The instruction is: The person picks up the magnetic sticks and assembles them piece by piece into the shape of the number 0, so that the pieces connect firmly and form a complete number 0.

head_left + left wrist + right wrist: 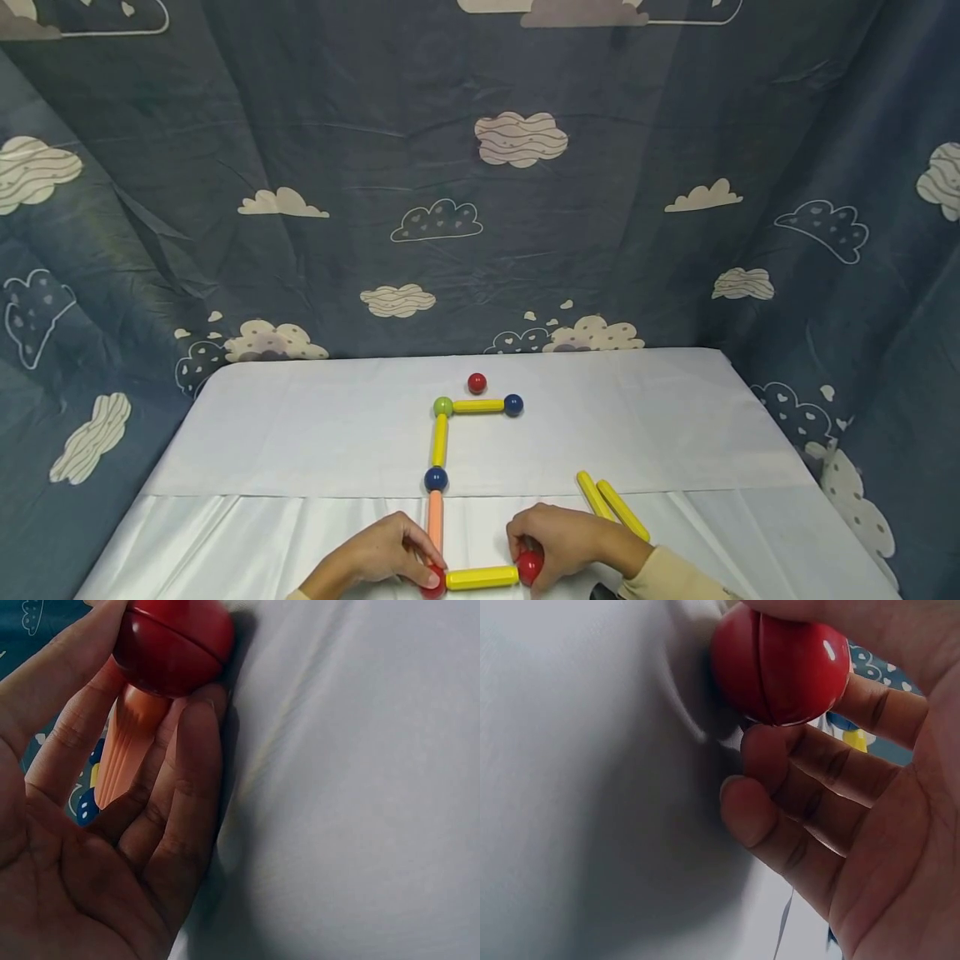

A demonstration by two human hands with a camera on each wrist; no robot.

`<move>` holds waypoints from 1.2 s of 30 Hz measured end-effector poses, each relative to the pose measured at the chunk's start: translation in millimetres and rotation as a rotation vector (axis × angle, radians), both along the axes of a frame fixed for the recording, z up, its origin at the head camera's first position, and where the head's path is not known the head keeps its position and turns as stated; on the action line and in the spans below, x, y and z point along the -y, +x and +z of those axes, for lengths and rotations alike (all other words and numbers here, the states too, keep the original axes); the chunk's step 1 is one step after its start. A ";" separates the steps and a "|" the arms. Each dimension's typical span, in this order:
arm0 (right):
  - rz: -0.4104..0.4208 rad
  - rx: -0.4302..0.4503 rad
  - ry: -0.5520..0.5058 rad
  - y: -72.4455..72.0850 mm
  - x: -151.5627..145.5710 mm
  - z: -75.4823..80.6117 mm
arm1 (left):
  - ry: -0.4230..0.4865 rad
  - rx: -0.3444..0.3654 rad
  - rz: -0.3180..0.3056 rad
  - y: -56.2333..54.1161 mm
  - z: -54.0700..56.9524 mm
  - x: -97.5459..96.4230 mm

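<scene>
My left hand (386, 552) pinches a red ball (176, 645) at the lower left corner of a chain of toy sticks and balls. From that ball an orange stick (435, 527) runs away to a blue ball (436, 479). A yellow stick (482, 577) spans the gap between the two hands. At its right end, my right hand (562, 542) grips a second red ball (780, 664) between thumb and fingers. Beyond the blue ball, another yellow stick (439, 440) reaches a green ball (443, 407), then a further yellow stick (478, 406) ends at a dark blue ball (513, 405).
A loose red ball (477, 383) lies behind the chain. Two loose yellow sticks (622, 508) lie side by side just past the right hand. White cloth (262, 442) covers the table, and a dark cloud-patterned curtain (420, 150) hangs around its back and sides.
</scene>
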State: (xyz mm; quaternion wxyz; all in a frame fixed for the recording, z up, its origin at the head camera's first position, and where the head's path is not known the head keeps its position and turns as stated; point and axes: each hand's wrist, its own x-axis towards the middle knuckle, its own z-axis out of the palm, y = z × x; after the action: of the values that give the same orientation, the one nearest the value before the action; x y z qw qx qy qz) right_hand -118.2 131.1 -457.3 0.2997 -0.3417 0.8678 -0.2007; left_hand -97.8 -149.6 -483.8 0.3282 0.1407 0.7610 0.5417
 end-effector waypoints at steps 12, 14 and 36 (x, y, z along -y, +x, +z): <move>0.004 -0.006 -0.044 -3.1 -1.7 -1.6 | 0.005 0.001 -0.003 -0.6 0.3 0.2; 0.010 -0.008 -0.045 -3.3 -1.8 -1.1 | 0.004 0.000 -0.003 -0.6 0.5 0.1; -0.205 0.094 -0.285 -23.8 -42.9 2.0 | -0.008 -0.008 -0.002 0.0 2.3 0.0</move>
State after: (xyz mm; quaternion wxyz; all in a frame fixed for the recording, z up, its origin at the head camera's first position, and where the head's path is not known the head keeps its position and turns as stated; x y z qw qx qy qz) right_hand -142.0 174.1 -455.3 0.2663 -0.2808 0.8460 -0.3669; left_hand -97.8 -149.5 -481.5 0.3262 0.1423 0.7642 0.5379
